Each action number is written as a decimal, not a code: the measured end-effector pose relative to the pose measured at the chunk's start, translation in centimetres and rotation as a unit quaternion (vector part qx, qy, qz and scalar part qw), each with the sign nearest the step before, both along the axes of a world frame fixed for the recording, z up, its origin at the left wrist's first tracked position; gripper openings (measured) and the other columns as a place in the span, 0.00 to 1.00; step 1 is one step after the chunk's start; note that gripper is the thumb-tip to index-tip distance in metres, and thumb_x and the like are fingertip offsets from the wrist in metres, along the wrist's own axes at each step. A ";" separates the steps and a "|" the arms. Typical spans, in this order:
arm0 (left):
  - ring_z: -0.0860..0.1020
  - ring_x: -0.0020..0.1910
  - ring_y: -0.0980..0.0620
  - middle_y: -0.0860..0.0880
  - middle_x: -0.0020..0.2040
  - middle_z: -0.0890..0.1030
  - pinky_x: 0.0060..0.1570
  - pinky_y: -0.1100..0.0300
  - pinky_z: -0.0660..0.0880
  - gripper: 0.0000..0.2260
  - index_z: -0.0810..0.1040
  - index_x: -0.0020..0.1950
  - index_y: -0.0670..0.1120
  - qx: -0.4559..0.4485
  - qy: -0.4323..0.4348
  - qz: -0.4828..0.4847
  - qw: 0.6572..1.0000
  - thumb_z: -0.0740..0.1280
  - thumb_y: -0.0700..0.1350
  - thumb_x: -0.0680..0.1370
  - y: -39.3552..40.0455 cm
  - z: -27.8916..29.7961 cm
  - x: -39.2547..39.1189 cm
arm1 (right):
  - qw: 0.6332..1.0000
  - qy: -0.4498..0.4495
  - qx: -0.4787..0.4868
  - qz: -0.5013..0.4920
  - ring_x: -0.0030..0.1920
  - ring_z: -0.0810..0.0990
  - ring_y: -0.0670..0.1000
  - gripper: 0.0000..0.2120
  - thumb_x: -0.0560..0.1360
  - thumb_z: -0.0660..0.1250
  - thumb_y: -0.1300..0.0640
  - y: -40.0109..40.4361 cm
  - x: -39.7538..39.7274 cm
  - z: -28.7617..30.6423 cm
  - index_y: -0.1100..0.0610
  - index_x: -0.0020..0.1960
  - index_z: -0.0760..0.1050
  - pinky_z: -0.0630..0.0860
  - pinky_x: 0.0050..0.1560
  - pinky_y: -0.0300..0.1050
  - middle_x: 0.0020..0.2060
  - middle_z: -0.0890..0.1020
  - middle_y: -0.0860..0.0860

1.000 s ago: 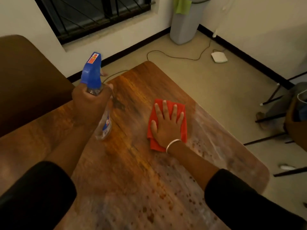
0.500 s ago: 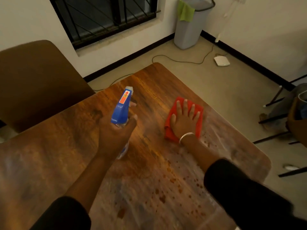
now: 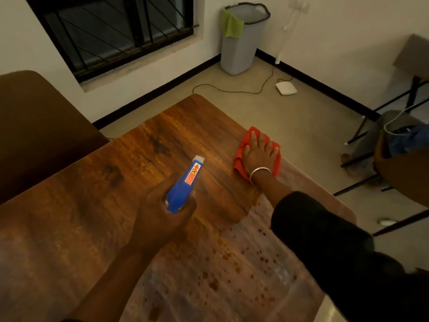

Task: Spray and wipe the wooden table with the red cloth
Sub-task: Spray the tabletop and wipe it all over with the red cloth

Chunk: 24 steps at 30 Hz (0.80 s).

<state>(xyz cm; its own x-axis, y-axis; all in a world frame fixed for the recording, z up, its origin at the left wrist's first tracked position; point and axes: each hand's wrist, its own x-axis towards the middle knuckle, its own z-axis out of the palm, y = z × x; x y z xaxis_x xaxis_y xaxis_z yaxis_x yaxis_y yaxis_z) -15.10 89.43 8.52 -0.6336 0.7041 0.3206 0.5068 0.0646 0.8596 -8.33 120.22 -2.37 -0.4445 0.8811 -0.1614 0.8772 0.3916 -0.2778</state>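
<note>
table (image 3: 97, 205): wooden, hard, slick where wet; speckled film at near right.
left hand (image 3: 160, 214): closed round the sprayer (image 3: 185, 184), nozzle pointing at the far side; bottle body hidden under the fist. light, rigid plastic, best gripped at the neck.
cloth (image 3: 241, 147): red, soft, limp, bunches easily; near the far right edge, best pinned by a flat palm.
right hand (image 3: 258, 154): spread flat, pressing on cloth, covering most of it.
</note>
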 end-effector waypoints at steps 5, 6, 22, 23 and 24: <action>0.79 0.40 0.69 0.71 0.44 0.79 0.33 0.82 0.70 0.16 0.72 0.53 0.73 0.037 -0.007 0.032 0.999 0.69 0.54 0.71 0.3 0.2 0.2 | 0.999 0.010 0.006 0.052 0.85 0.42 0.63 0.30 0.86 0.45 0.45 -8.8 1.3 -1.6 0.50 0.87 0.45 0.41 0.83 0.67 0.86 0.44 0.54; 0.78 0.39 0.71 0.72 0.44 0.79 0.33 0.83 0.69 0.17 0.72 0.54 0.73 0.038 -0.008 0.036 0.999 0.69 0.53 0.72 0.5 0.3 0.1 | 0.996 0.006 0.004 0.086 0.85 0.42 0.62 0.31 0.85 0.42 0.44 -10.3 2.1 -2.0 0.49 0.87 0.45 0.42 0.83 0.66 0.86 0.44 0.53; 0.76 0.29 0.46 0.39 0.32 0.76 0.32 0.64 0.77 0.09 0.72 0.42 0.48 0.000 -0.057 0.080 0.995 0.72 0.40 0.74 1.3 0.6 -2.4 | 0.990 0.033 0.043 0.126 0.84 0.39 0.66 0.33 0.84 0.45 0.38 -15.2 0.5 -3.7 0.47 0.86 0.45 0.39 0.81 0.71 0.86 0.42 0.53; 0.75 0.28 0.45 0.41 0.31 0.75 0.31 0.59 0.77 0.10 0.72 0.41 0.49 -0.004 -0.056 0.078 0.995 0.73 0.41 0.74 1.5 0.5 -2.2 | 0.985 0.047 0.049 0.158 0.84 0.39 0.66 0.33 0.84 0.46 0.36 -17.7 1.1 -4.0 0.46 0.86 0.46 0.38 0.81 0.70 0.86 0.44 0.53; 0.75 0.27 0.45 0.43 0.30 0.75 0.31 0.56 0.77 0.10 0.72 0.41 0.50 -0.006 -0.056 0.075 0.996 0.73 0.43 0.74 1.6 0.5 -2.0 | 0.980 0.055 0.044 0.185 0.84 0.39 0.65 0.34 0.83 0.47 0.35 -19.3 1.8 -4.3 0.44 0.86 0.47 0.36 0.80 0.70 0.86 0.45 0.52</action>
<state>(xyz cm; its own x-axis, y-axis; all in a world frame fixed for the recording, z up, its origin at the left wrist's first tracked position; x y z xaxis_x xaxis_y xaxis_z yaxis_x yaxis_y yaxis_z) -17.11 91.00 9.02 -0.7626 0.6025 0.2353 0.3925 0.1419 0.9087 -6.57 100.90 -6.67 -0.7473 0.6641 -0.0242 0.6364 0.7046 -0.3139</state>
